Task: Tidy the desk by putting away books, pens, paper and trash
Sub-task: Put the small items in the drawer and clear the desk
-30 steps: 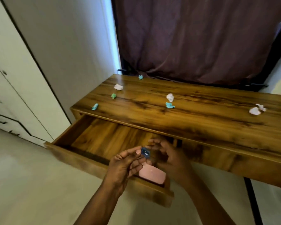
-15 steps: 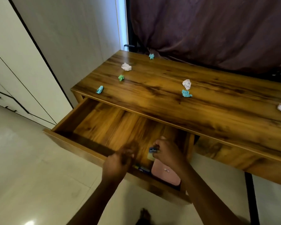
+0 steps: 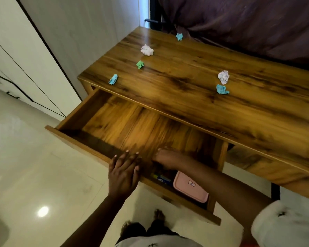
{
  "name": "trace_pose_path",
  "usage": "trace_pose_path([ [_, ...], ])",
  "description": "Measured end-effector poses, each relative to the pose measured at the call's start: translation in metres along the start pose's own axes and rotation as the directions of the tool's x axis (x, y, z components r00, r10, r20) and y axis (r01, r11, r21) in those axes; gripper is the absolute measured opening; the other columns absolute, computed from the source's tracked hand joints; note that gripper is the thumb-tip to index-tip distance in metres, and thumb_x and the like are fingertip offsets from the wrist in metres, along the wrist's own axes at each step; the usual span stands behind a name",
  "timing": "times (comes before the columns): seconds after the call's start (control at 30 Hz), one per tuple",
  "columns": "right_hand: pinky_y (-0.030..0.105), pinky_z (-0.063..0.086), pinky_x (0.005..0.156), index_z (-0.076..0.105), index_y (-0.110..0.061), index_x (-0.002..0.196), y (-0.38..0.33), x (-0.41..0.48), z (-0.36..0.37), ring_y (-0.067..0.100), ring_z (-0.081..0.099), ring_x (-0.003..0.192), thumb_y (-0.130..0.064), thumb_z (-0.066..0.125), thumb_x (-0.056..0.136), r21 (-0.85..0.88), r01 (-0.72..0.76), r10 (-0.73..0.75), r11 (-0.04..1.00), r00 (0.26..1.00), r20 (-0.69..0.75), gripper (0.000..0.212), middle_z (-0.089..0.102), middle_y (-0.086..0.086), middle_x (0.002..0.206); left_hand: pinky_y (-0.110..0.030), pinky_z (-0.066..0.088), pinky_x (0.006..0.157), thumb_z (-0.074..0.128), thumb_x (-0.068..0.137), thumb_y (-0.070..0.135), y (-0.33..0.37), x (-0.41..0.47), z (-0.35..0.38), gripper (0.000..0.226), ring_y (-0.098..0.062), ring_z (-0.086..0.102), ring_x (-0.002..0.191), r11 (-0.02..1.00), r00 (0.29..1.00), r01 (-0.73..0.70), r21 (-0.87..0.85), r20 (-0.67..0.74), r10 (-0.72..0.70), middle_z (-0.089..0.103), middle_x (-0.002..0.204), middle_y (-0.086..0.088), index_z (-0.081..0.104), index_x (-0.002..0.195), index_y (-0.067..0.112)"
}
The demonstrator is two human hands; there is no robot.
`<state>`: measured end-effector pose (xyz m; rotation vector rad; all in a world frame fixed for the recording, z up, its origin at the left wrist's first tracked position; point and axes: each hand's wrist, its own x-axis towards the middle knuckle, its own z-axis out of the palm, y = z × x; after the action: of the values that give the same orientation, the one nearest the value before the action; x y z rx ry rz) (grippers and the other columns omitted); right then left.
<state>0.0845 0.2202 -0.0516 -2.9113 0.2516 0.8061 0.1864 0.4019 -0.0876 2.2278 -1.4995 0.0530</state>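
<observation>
1. One wooden desk (image 3: 185, 107) is standing before a dark curtain (image 3: 239, 24).
2. Its open drawer (image 3: 75, 139) is holding a pink case (image 3: 189, 188) and pens (image 3: 161, 178).
3. Left hand (image 3: 122, 170) is resting flat-fingered on the drawer front; right hand (image 3: 166, 157) is reaching inside, its grip hidden.
4. Six paper balls (image 3: 147, 50) are lying on top.

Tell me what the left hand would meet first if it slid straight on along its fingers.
Nothing soon: the left hand points across the bare floor of the open drawer, passing left of the right hand. Beyond lies the front edge of the desk, though height is unclear.
</observation>
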Motion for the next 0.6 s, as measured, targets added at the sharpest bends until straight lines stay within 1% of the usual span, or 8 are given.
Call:
trace_pose_path([
  [0.07,0.043,0.041,0.102,0.056,-0.011,0.119,-0.001,0.005,0.001,0.031,0.047,0.122,-0.003,0.060,0.084,-0.118,0.045,-0.040,0.992,0.998,0.044,0.035,0.053,0.015,0.126,-0.044,0.025,0.107,0.025,0.100,0.037,0.001,0.001,0.000,0.048,-0.021,0.039,0.135,1.000,1.000,-0.008,-0.004,-0.022,0.008,0.059,0.131,0.006,0.068,0.114,0.021],
  [0.13,0.044,0.038,0.104,0.056,-0.010,0.119,-0.002,0.008,0.000,0.031,0.045,0.124,-0.003,0.057,0.086,-0.167,0.082,-0.067,0.983,0.994,0.090,0.034,0.053,0.015,0.128,-0.045,0.026,0.107,0.026,0.100,0.037,0.002,0.000,0.001,0.047,-0.021,0.037,0.136,1.000,0.999,-0.003,-0.019,-0.041,0.003,0.058,0.132,0.005,0.069,0.114,0.021],
  [0.23,0.044,0.049,0.091,0.061,-0.013,0.111,0.003,0.010,-0.008,0.028,0.056,0.108,-0.012,0.062,0.084,-0.036,0.094,-0.088,0.995,0.986,0.140,0.027,0.060,0.011,0.113,-0.045,0.027,0.106,0.028,0.099,0.035,0.001,-0.001,0.002,0.045,-0.021,0.036,0.137,1.000,0.998,-0.015,-0.027,-0.063,0.014,0.059,0.131,0.004,0.068,0.114,0.022],
  [0.3,0.042,0.051,0.086,0.061,-0.011,0.107,0.006,0.010,-0.015,0.027,0.059,0.101,-0.014,0.057,0.088,0.107,0.022,-0.039,0.994,0.986,0.160,0.020,0.060,0.012,0.107,-0.046,0.028,0.106,0.028,0.098,0.035,0.000,0.000,0.002,0.045,-0.021,0.035,0.138,1.000,0.998,-0.018,-0.021,-0.056,0.017,0.058,0.132,0.004,0.068,0.114,0.022],
  [0.33,0.041,0.051,0.085,0.060,-0.009,0.108,0.006,0.009,-0.018,0.026,0.059,0.099,-0.013,0.054,0.089,0.136,-0.001,-0.021,0.991,0.987,0.161,0.020,0.060,0.013,0.107,-0.046,0.028,0.106,0.028,0.099,0.035,-0.001,0.000,0.003,0.046,-0.022,0.035,0.138,1.000,0.999,-0.017,-0.017,-0.050,0.016,0.058,0.132,0.004,0.068,0.114,0.022],
  [0.47,0.034,0.046,0.074,0.058,-0.007,0.112,-0.003,0.004,-0.016,0.023,0.056,0.093,-0.008,0.053,0.091,0.109,-0.002,-0.019,0.994,0.982,0.189,0.022,0.056,0.009,0.105,-0.045,0.026,0.107,0.026,0.099,0.036,-0.002,-0.001,0.003,0.046,-0.022,0.034,0.138,1.000,0.999,-0.019,-0.018,-0.039,0.019,0.057,0.133,0.004,0.067,0.116,0.023],
  [0.53,0.037,0.050,0.079,0.059,-0.008,0.112,-0.003,0.005,-0.012,0.026,0.058,0.097,-0.010,0.053,0.091,0.069,-0.004,-0.010,0.998,0.979,0.206,0.023,0.059,0.011,0.109,-0.045,0.025,0.107,0.027,0.099,0.036,-0.002,-0.002,0.003,0.046,-0.022,0.034,0.138,1.000,0.999,-0.023,-0.019,-0.039,0.022,0.057,0.133,0.004,0.067,0.117,0.022],
  [0.6,0.040,0.050,0.083,0.060,-0.008,0.111,-0.001,0.005,-0.012,0.028,0.058,0.100,-0.013,0.052,0.091,0.068,0.019,-0.029,0.998,0.987,0.159,0.022,0.059,0.013,0.111,-0.046,0.027,0.107,0.028,0.099,0.036,-0.002,-0.001,0.003,0.045,-0.023,0.035,0.138,0.999,0.999,-0.026,-0.024,-0.042,0.025,0.057,0.133,0.004,0.067,0.116,0.022],
])
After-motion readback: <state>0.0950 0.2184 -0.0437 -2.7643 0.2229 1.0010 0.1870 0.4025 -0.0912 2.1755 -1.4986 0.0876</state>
